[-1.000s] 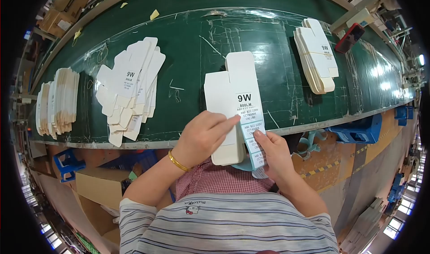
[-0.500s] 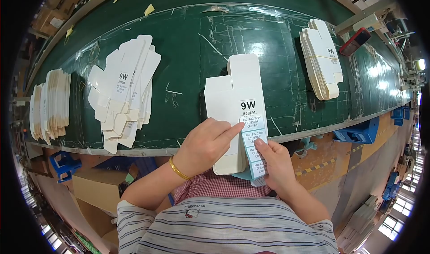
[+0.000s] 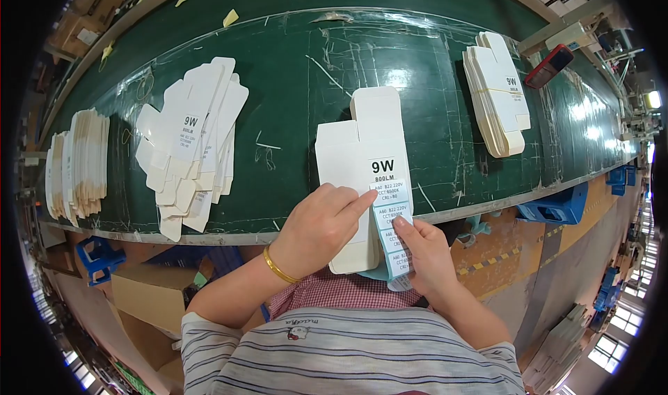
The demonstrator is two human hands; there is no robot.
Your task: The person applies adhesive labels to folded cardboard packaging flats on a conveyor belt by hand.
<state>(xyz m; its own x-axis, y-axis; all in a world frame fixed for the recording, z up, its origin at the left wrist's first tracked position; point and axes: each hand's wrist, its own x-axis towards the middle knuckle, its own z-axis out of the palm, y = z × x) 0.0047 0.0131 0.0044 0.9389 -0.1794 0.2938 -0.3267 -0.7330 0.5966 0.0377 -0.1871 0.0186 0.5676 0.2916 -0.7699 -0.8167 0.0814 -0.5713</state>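
A stack of flat white cartons lies in front of me, hanging a little over the table's near edge. The top one is printed "9W 800LM". Over its lower right lies a strip of label stickers on pale blue backing, its top sticker just under the print. My right hand pinches this strip, thumb on top. From the left, my left hand reaches over the cartons with fingers curled, its index fingertip at the left edge of the top sticker. The thumb of that hand is hidden.
On the green table are a fanned pile of labelled cartons and an upright row of cartons to the left. A banded carton bundle and a red phone are at right. Blue stools stand below.
Both hands keep almost the same place on the sticker strip. The top sticker now lies straighter under the print, and the view has shifted slightly.
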